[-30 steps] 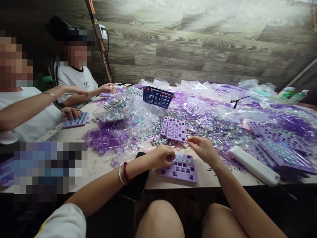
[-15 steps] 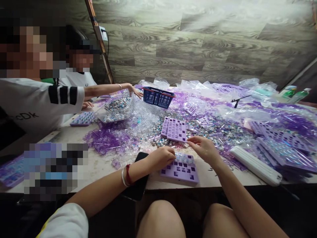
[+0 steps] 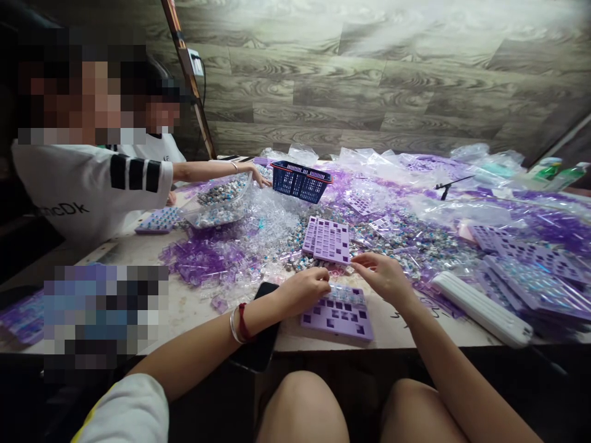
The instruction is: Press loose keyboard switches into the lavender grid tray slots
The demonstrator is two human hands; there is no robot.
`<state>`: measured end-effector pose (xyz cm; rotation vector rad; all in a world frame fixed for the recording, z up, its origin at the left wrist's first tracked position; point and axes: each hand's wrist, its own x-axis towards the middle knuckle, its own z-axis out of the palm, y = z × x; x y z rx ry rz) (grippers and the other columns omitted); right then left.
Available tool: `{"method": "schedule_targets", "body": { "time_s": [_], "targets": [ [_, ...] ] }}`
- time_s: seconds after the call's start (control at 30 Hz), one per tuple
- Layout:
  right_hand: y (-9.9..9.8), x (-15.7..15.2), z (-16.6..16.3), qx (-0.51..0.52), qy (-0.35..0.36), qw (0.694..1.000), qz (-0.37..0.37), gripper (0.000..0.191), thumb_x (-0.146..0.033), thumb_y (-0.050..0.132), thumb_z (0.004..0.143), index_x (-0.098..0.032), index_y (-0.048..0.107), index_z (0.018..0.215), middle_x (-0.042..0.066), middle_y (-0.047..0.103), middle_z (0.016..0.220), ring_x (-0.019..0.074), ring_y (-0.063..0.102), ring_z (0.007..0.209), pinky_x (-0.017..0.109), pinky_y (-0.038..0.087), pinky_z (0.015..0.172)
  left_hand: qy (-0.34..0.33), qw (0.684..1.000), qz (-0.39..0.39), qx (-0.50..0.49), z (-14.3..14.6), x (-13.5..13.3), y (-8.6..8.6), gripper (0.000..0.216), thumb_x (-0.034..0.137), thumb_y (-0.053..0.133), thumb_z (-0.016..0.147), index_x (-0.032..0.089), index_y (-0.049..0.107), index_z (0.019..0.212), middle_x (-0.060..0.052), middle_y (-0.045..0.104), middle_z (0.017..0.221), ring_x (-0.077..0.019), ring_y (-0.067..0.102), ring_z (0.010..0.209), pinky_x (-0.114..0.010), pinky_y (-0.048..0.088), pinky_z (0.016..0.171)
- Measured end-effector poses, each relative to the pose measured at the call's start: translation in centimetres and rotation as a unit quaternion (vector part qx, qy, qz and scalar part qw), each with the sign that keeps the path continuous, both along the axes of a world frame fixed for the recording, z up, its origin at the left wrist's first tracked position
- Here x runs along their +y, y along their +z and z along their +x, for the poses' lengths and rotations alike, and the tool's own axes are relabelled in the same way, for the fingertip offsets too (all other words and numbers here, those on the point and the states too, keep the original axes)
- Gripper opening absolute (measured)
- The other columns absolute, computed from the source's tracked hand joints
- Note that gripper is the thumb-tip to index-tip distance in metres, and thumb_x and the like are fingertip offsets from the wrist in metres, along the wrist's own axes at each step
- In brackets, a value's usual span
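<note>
A purple tray (image 3: 336, 320) with square holes lies flat at the table's front edge, clear small pieces (image 3: 340, 294) filling its far rows. Over its far left corner is my left hand (image 3: 307, 288), fingers curled in a pinch; whatever they hold is hidden. My right hand (image 3: 381, 275) hovers beyond the tray's right side, its thumb and fingertips drawn together beside the near corner of two stacked purple trays (image 3: 331, 240). Anything between those fingertips is too small to make out.
Heaps of small grey-blue pieces (image 3: 392, 243) and purple clear parts (image 3: 201, 261) spread behind. A phone (image 3: 258, 344) lies under my left forearm. A white bar (image 3: 482, 307) and filled trays (image 3: 540, 286) lie right. A co-worker's hand (image 3: 261, 177) is by a blue basket (image 3: 301, 183).
My left hand has lifted slightly and shifted a little away from the tray's far row. The right hand stays nearly in place. The view has moved slightly.
</note>
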<state>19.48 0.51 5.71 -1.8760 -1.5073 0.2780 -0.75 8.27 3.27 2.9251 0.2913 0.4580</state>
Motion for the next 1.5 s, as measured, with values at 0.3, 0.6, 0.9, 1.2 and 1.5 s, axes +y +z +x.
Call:
{"method": "schedule_targets", "body": {
  "time_s": [0.3, 0.6, 0.9, 1.2, 1.5],
  "targets": [
    [-0.3, 0.0, 0.3, 0.005, 0.012, 1.000, 0.015, 0.019, -0.034, 0.058, 0.077, -0.020, 0.071, 0.082, 0.004, 0.073, 0.080, 0.0209, 0.068, 0.072, 0.032, 0.054, 0.068, 0.008, 0.995, -0.028, -0.100, -0.4, 1.6, 1.1, 0.012, 0.018, 0.055, 0.087, 0.016, 0.067, 0.086, -0.007, 0.060, 0.099, -0.0156, 0.056, 0.090, -0.026, 0.045, 0.082],
    [-0.4, 0.1, 0.3, 0.015, 0.009, 1.000, 0.012, 0.019, -0.034, 0.059, 0.076, -0.021, 0.071, 0.081, 0.004, 0.073, 0.079, 0.0208, 0.068, 0.072, 0.033, 0.054, 0.069, 0.415, 0.900, -0.015, 0.134, -4.5, 8.6, 3.2, 0.023, 0.020, 0.060, 0.076, 0.014, 0.065, 0.098, -0.012, 0.059, 0.107, -0.0240, 0.058, 0.094, -0.030, 0.046, 0.080],
    [-0.4, 0.0, 0.0, 0.009, 0.019, 1.000, 0.021, 0.018, -0.033, 0.059, 0.077, -0.020, 0.071, 0.080, 0.005, 0.073, 0.080, 0.0213, 0.068, 0.071, 0.032, 0.055, 0.066, 0.383, 0.915, -0.042, 0.121, -5.1, 10.3, 2.1, 0.030, 0.005, 0.055, 0.067, 0.017, 0.069, 0.091, -0.008, 0.068, 0.090, -0.0215, 0.060, 0.089, -0.027, 0.044, 0.078],
    [-0.5, 0.0, 0.2, 0.026, 0.024, 0.999, 0.011, 0.020, -0.035, 0.059, 0.077, -0.020, 0.071, 0.081, 0.005, 0.073, 0.080, 0.0223, 0.068, 0.072, 0.034, 0.056, 0.068, 0.365, 0.925, -0.074, 0.070, -5.6, 10.9, 1.9, 0.028, 0.004, 0.051, 0.069, 0.014, 0.070, 0.087, -0.006, 0.069, 0.083, -0.0166, 0.061, 0.081, -0.024, 0.046, 0.074],
    [0.2, 0.2, -2.7, 0.117, 0.136, 0.983, 0.029, 0.023, -0.037, 0.057, 0.080, -0.019, 0.069, 0.089, 0.006, 0.072, 0.086, 0.0208, 0.067, 0.077, 0.031, 0.053, 0.068, 0.042, 0.933, -0.284, -0.216, -1.2, 4.3, 2.2, 0.018, 0.015, 0.064, 0.075, 0.011, 0.065, 0.093, -0.005, 0.068, 0.086, -0.0128, 0.064, 0.078, -0.022, 0.054, 0.071]
  ]
}}
